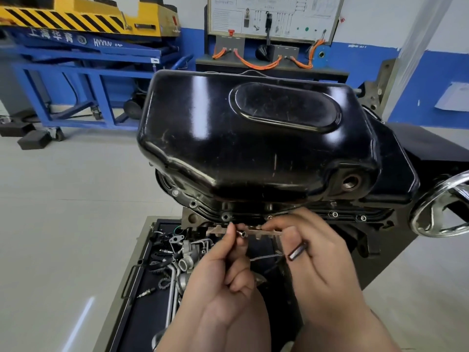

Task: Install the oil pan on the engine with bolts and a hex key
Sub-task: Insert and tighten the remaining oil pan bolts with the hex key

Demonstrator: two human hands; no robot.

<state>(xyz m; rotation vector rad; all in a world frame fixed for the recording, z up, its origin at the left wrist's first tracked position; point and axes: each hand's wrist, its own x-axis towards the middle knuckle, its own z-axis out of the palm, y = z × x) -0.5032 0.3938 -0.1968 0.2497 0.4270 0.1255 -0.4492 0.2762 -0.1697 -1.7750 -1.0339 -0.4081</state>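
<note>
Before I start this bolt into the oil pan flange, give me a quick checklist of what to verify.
1. A bolt in the left hand: ok, pinched at the fingertips.
2. The hex key at the ready: ok, the right hand holds it.
3. The oil pan seated flat: cannot tell, far side hidden.
4. The flange hole nearest the bolt empty: cannot tell, too small.
5. The flange bolts on the right fitted: ok, two show.

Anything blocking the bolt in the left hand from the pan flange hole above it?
Nothing visible. The bolt sits just below the flange hole, bare gap between; the right hand is off to its right.
</note>
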